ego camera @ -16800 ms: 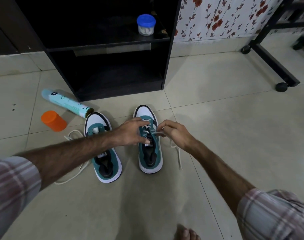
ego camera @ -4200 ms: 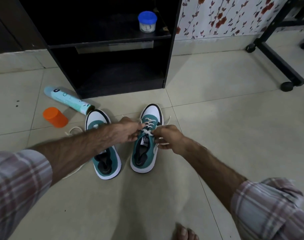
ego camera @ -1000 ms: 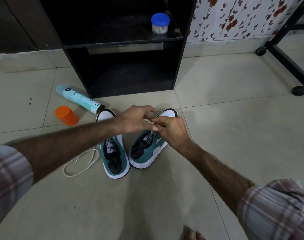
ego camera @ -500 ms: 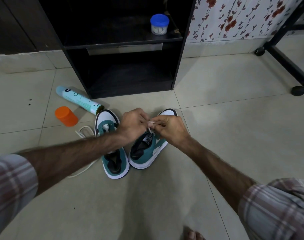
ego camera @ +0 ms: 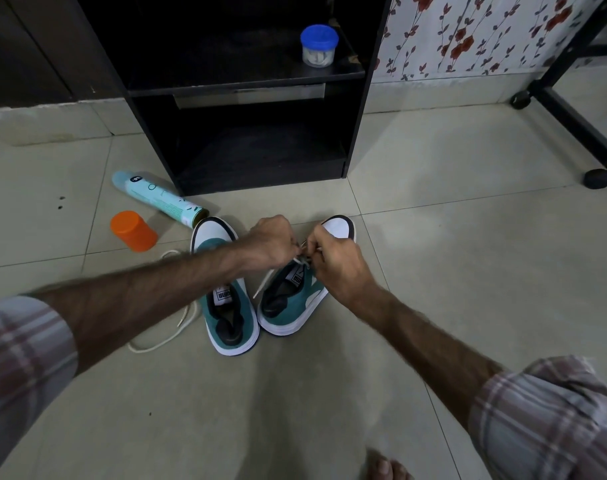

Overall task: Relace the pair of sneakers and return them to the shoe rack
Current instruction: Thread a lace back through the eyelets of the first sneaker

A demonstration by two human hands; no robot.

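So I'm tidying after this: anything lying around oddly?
Yes. A spray can lies on its side by the rack, uncapped, its orange cap apart on the floor. A loose lace trails beside the left sneaker.

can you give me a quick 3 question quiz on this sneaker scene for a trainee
1. True or false: both hands pinch the lace of the right-hand sneaker.
2. Which sneaker has no lace threaded yet? A) the left-hand sneaker B) the right-hand one
3. Fill in: the blue-lidded jar stands on the black rack's ______ shelf.

Key:
1. True: the left hand and right hand meet at its lace.
2. A; a loose lace lies on the floor beside it.
3. upper
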